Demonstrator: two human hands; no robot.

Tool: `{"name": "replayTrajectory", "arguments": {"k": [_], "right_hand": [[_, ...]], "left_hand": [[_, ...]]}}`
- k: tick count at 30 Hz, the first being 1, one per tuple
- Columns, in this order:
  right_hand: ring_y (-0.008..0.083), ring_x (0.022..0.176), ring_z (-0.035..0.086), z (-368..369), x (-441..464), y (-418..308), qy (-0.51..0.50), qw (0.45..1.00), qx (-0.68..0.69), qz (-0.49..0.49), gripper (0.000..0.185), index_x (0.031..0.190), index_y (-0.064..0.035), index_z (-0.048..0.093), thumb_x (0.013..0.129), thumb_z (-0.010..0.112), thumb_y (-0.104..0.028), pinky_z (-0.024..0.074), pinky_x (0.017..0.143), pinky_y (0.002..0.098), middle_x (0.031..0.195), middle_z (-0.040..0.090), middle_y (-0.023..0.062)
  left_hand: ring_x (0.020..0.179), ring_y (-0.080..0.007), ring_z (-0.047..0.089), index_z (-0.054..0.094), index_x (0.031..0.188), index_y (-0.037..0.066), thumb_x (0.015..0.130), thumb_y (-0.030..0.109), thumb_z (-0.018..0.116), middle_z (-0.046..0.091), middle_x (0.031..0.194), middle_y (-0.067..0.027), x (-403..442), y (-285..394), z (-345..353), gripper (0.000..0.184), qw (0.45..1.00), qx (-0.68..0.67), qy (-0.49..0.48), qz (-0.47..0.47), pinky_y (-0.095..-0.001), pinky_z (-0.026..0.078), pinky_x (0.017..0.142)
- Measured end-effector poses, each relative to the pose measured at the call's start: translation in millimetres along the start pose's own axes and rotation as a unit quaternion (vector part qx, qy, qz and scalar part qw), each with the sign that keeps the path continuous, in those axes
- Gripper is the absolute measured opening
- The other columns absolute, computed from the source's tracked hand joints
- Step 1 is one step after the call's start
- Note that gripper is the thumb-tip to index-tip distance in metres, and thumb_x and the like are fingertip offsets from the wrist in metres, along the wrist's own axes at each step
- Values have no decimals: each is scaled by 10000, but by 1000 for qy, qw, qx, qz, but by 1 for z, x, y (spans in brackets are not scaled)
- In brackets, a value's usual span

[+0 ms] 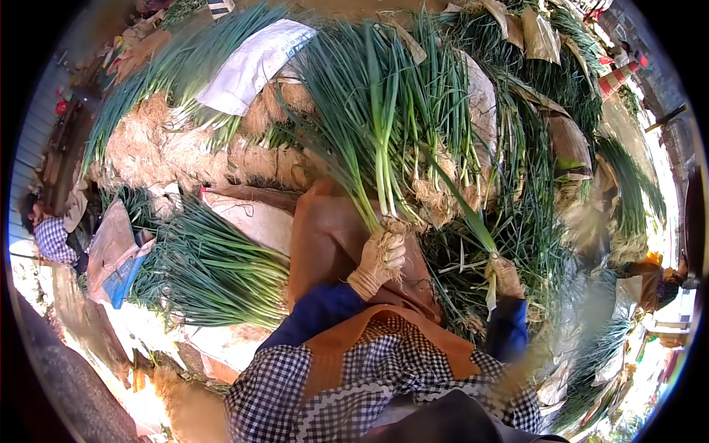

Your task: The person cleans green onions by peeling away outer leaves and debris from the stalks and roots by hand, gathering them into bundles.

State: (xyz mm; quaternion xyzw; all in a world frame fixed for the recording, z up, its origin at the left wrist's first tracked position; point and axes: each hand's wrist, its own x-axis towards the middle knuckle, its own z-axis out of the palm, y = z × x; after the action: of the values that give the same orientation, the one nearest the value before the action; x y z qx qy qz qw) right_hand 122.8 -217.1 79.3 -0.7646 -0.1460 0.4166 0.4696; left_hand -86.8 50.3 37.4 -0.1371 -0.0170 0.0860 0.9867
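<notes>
My left hand [379,260], in a pale glove, is closed round the root ends of a few green onions [382,159], whose long leaves point away from me. To its right, my right hand [507,277] is closed on a loose green leaf [473,218] that slants up to the left; a pale strip hangs below the fingers. Beyond my left hand lie more onions with bushy tan roots [436,196]. Loose leaves [461,277] are heaped between and beyond my hands. A brown cover lies over my lap.
A pile of onions [214,258] lies at the left, white stems toward me. Behind it are rows of root bundles [199,159] and a white sack [255,66]. One person [55,238] is at the far left, another [661,286] at the far right. A red-white cone [619,77] stands upper right.
</notes>
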Motion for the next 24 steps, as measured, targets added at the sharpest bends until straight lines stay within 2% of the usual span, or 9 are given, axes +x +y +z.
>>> {"name": "replayTrajectory", "arguments": {"k": [2, 4, 6, 10, 13, 15, 17, 19, 24], "right_hand": [[147, 642, 555, -19, -9, -1, 29, 988, -106, 106, 260, 791, -52, 598, 818, 585, -310, 455, 598, 299, 711, 568, 26], [170, 681, 581, -12, 19, 17, 216, 833, -491, -134, 293, 871, -34, 617, 811, 623, -320, 478, 649, 300, 778, 611, 44], [147, 752, 595, 66, 42, -47, 150, 932, -105, -312, 247, 1003, -60, 628, 780, 674, -157, 478, 686, 255, 852, 634, 76], [62, 573, 416, 152, 94, -143, 149, 837, -206, -484, 364, 1099, -50, 599, 757, 703, -115, 394, 502, 185, 671, 490, -31], [175, 639, 524, 163, 160, -151, 160, 816, -270, -486, 314, 1095, -103, 595, 793, 650, -169, 457, 602, 307, 739, 573, 22], [235, 706, 560, 161, 162, -171, 74, 843, -422, -326, 251, 1034, -111, 596, 803, 617, -208, 465, 676, 366, 778, 600, 45], [196, 649, 548, 153, 151, -169, 39, 838, -425, -339, 190, 943, -93, 591, 827, 588, -243, 465, 602, 328, 731, 579, 51], [180, 665, 548, 143, 134, -150, -153, 969, -121, -153, 211, 932, -70, 582, 853, 545, -263, 454, 589, 313, 730, 564, 33], [113, 559, 493, 90, 22, -59, -290, 946, 14, -144, 203, 903, -25, 554, 894, 527, -227, 391, 511, 227, 642, 516, 16]], "left_hand": [[472, -125, 425, 515, 928, 24, 949, 335, 359, 440, 622, -38, 3, 0, -10, 349, 999, 28, 14, -6, -241, 353, 379], [448, -105, 396, 520, 938, 38, 942, 340, 392, 438, 621, -13, 4, -5, -12, 328, 994, 90, 54, -6, -221, 322, 366], [453, -88, 400, 531, 927, 55, 929, 320, 436, 459, 632, -3, 5, -13, -6, 282, 977, 174, 122, 11, -212, 322, 371], [464, -78, 431, 558, 906, 52, 900, 239, 512, 507, 641, 9, 6, -30, -4, 193, 891, 360, 263, 84, -204, 330, 387], [475, -86, 464, 582, 881, 32, 888, 208, 530, 541, 651, 5, 3, -32, -2, 184, 857, 406, 296, 116, -203, 347, 399], [547, -115, 522, 584, 855, 13, 864, 165, 567, 572, 703, -27, 5, -34, -3, 153, 842, 421, 303, 148, -221, 408, 463], [560, -118, 531, 587, 856, 10, 867, 158, 560, 573, 703, -27, 8, -32, -6, 151, 838, 418, 315, 158, -220, 413, 473], [573, -122, 539, 589, 857, 8, 871, 152, 553, 573, 703, -26, 11, -33, -8, 150, 834, 412, 331, 160, -218, 418, 483], [535, -97, 496, 584, 878, 14, 896, 170, 516, 570, 703, -30, 16, -19, -6, 171, 911, 295, 260, 128, -212, 395, 451]]}}
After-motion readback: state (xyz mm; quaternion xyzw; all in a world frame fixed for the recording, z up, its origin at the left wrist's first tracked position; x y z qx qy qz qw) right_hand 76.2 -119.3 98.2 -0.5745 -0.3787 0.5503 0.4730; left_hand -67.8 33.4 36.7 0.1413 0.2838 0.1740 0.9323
